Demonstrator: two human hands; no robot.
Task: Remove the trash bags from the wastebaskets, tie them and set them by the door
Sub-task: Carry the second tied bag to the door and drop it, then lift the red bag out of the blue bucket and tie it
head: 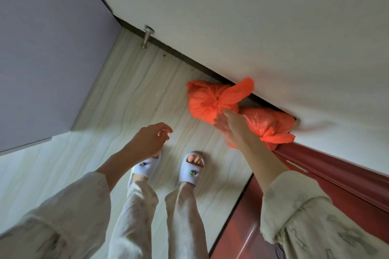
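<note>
Against the foot of the white wall (252,27), two tied orange trash bags (210,101) lie touching on the pale floor (126,94), just beside the red door frame (336,174). Right hand (231,126) rests open-fingered on the nearer bag's knot, gripping nothing visible. Left hand (147,139) hangs loosely curled, empty.

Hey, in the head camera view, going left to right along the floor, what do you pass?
Purple-grey panel → metal doorstop → left hand, open and empty → first orange bag, tied, right hand touching it → second orange bag against the white wall → red door frame.
</note>
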